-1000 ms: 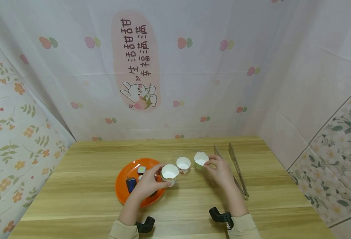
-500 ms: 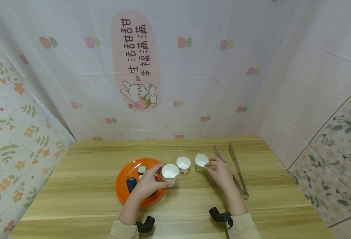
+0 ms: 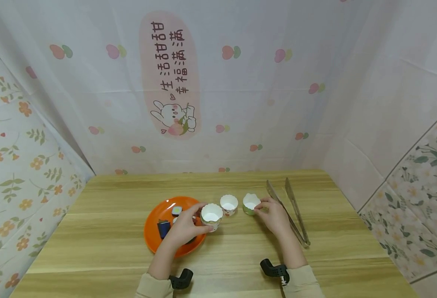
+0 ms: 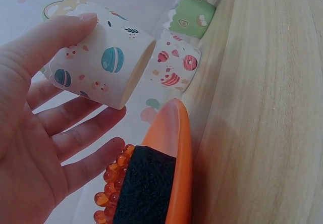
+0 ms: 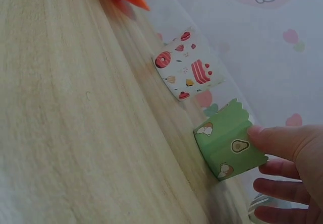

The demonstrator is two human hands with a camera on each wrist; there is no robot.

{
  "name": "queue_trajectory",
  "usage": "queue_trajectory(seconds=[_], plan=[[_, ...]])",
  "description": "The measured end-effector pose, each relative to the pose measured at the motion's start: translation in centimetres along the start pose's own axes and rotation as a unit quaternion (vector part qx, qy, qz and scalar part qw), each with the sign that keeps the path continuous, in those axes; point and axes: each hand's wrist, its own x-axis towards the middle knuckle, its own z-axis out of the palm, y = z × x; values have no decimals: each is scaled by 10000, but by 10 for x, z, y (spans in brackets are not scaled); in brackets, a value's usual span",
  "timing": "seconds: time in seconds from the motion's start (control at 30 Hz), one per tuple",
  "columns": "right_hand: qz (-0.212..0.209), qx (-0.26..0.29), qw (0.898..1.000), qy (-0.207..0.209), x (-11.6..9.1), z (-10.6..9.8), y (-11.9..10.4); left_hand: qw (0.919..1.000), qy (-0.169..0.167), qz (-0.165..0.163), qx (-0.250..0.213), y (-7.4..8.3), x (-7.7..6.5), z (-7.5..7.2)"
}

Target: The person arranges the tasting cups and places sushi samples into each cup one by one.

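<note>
"While the left hand [image 3: 184, 227] is holding a white, round paper cup with blue pictures [image 4: 101, 57] up in the air, between thumb and fingers, what is the right hand [image 3: 274, 213] doing?"

"It's pinching the rim of a small, round green paper cup with avocado pictures [image 5: 227, 141]. That cup's bottom is looking like it's meeting the pale brown wooden table [image 3: 92, 215]. Just beside it, a white, round paper cup with red cake pictures [image 5: 186, 65] is standing on the wood, and nobody is touching it."

"So which step are we seeing?"

"I'm guessing the person is putting cups in a row. For the next move, I'm thinking the right fingers are needing to let go softly, so the green cup isn't tipping. The left hand's cup is still needing its own spot, I think, off the round, shiny orange plate [image 3: 152, 236]."

"What is hiding?"

"The left hand is covering part of the plate. Up close, a black-wrapped block with shiny orange beads [image 4: 146, 183] is showing, but the bottom edge is cutting it off. More cups may be sitting inside the left hand's cup; I'm not able to tell. The long silver metal tongs [image 3: 297, 211] are lying past the right hand, looking blurry in the right wrist view."
</note>
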Motion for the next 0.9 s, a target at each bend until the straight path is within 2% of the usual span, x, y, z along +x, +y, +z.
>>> queue_trajectory(seconds=[0.9], plan=[[57,-3,10000,-16,0,-1,0,9999,16,75,81,-2,0,0]])
